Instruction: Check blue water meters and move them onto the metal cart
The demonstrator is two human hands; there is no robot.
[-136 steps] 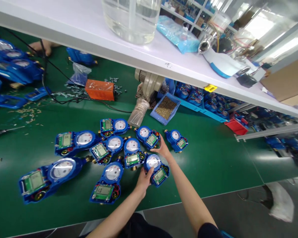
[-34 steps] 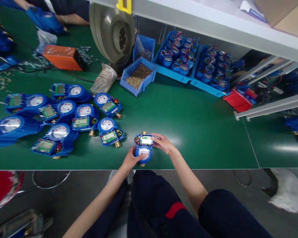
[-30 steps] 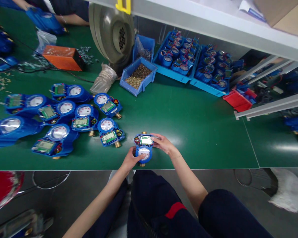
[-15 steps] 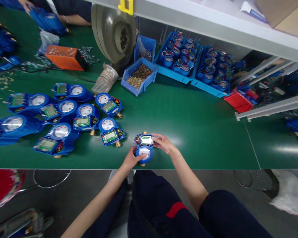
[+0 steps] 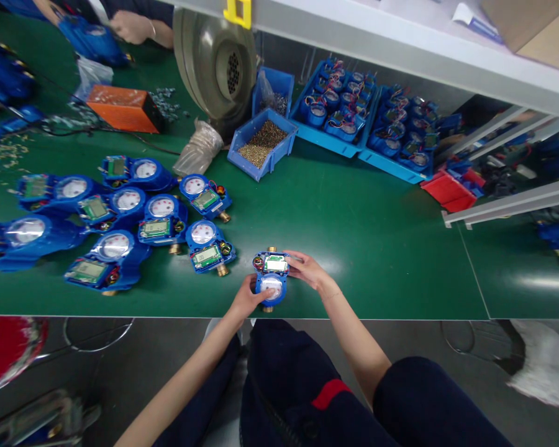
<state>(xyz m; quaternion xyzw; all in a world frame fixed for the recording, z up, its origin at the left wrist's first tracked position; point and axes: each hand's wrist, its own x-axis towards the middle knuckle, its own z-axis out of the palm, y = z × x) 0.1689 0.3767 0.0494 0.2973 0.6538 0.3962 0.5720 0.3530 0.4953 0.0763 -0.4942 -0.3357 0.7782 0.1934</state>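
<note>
Head view: left hand [image 5: 246, 300] and right hand [image 5: 311, 273] grip a meter [image 5: 271, 277] beside the tabletop's [image 5: 377, 248] front edge; slipping fingers could drop it.

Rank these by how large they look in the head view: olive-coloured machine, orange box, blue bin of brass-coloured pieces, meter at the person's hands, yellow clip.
1. Olive-coloured machine
2. Orange box and blue bin: too alike to rank
3. Meter
4. Yellow clip
</note>
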